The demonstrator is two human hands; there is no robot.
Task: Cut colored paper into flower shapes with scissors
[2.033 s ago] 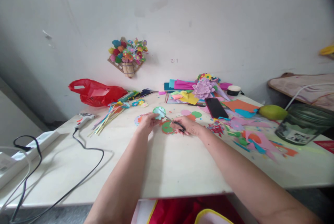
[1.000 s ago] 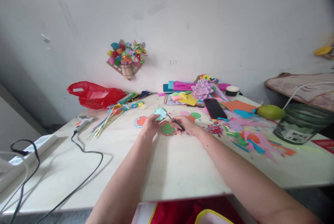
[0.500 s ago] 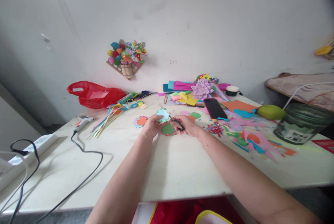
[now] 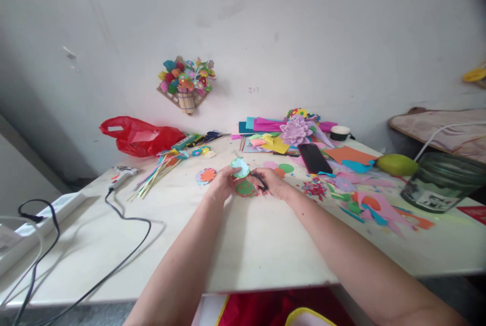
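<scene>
My left hand (image 4: 225, 182) pinches a light blue and green flower cut-out (image 4: 240, 167) at its left edge, raised over the table. In my right hand (image 4: 274, 183) is a pair of scissors (image 4: 259, 181) with black handles. The blades run up and left behind the flower, with their tips showing above it. Below the hands lies a green round piece with a reddish edge (image 4: 245, 189). An orange flower cut-out on a paler one (image 4: 207, 175) rests left of my left hand. Pink, orange and green discs (image 4: 285, 168) lie beyond my right hand.
A glue gun (image 4: 123, 176) with a black cord lies left, near a power strip (image 4: 45, 217). Thin sticks (image 4: 157, 179) and a red bag (image 4: 142, 137) are behind. To the right are a phone (image 4: 315, 158), coloured scraps (image 4: 374, 204) and a glass jar (image 4: 436, 184).
The flower cut-out has been turned in my left hand, and its outline now looks rounder. My right hand stays beside it with the scissors. The whole view has shifted slightly.
</scene>
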